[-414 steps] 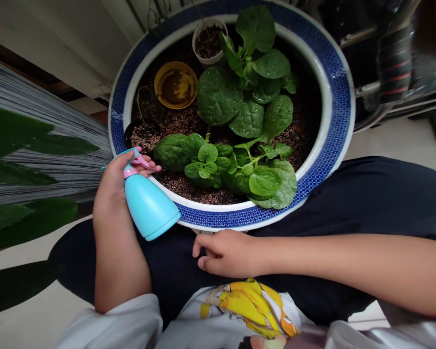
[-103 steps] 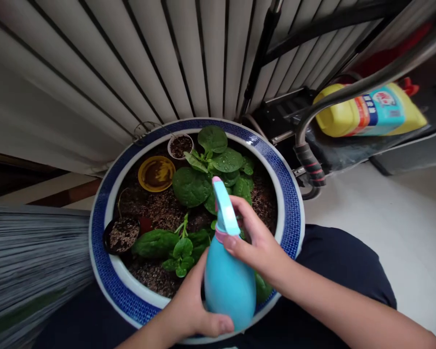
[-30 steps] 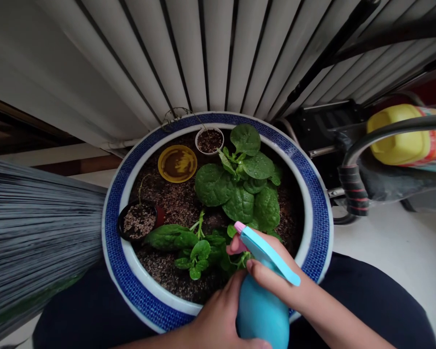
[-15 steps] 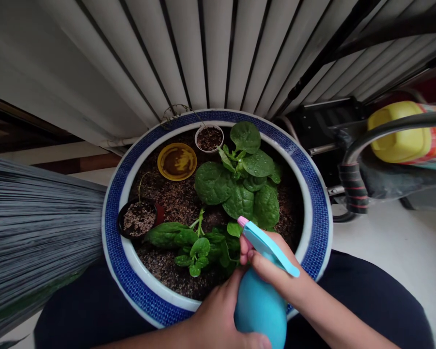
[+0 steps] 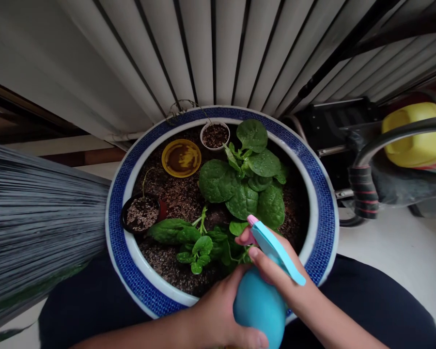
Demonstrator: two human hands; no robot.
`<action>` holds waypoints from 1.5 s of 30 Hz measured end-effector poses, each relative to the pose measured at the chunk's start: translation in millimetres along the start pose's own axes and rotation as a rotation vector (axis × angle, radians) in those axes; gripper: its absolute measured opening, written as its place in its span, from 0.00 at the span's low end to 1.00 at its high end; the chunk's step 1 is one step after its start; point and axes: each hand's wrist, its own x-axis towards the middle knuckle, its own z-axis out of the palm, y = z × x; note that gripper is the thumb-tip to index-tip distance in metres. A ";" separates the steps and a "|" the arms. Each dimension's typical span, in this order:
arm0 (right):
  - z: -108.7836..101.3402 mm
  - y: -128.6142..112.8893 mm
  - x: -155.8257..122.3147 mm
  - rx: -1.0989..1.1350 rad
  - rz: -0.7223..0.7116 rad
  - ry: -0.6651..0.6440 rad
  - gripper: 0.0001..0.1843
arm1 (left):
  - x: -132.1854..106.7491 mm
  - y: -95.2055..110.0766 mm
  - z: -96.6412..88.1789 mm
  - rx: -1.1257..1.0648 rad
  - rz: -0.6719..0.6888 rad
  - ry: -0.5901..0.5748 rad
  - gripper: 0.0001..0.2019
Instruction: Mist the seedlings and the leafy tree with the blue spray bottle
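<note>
A blue spray bottle [image 5: 258, 303] with a pink nozzle is tilted over the near rim of a large round planter [image 5: 321, 208]. Wrapped round the bottle's body is my left hand [image 5: 221, 305], thumb across its front. My right hand [image 5: 276, 257] grips the spray head, its fingers by the pink trigger and partly hidden. The nozzle points at a broad-leaved green plant [image 5: 245, 179], whose leaves carry water drops. A smaller leafy plant [image 5: 201, 247] grows just left of the bottle. No spray can be made out.
In the planter's soil sit a yellow dish [image 5: 181, 158], a white cup of soil [image 5: 215, 135] and a dark small pot [image 5: 141, 214]. White ribbed panels [image 5: 225, 53] rise behind. At right are a metal handle [image 5: 363, 189] and a yellow container [image 5: 414, 135].
The view has shifted slightly, so the planter and things around it sit a little further right. Both hands still hold the bottle, and the fingers at the trigger have shifted slightly.
</note>
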 end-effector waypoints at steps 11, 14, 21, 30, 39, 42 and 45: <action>0.0 -5.4 -0.8 0.020 0.021 -0.026 0.14 | -1.7 -3.5 6.4 -0.091 0.046 0.046 0.52; 0.7 -6.0 -0.8 0.033 0.057 -0.119 0.16 | -2.2 -5.1 11.1 -0.129 0.088 0.069 0.54; 2.9 -10.2 -3.0 0.020 -0.040 -0.161 0.12 | -3.4 0.9 9.6 -0.173 0.072 -0.015 0.50; -1.1 -5.7 -6.6 0.055 -0.006 -0.151 0.10 | -1.1 1.5 8.1 -0.165 0.061 -0.049 0.52; -1.9 0.0 -9.0 0.113 0.008 -0.083 0.11 | -1.1 1.5 5.0 -0.146 0.005 -0.048 0.56; -2.4 -1.1 -8.4 0.129 -0.008 -0.092 0.11 | -1.6 1.1 4.0 -0.130 0.007 -0.054 0.53; -2.3 1.4 -8.0 0.138 -0.004 -0.093 0.12 | -2.9 -0.5 3.8 -0.079 -0.006 -0.021 0.54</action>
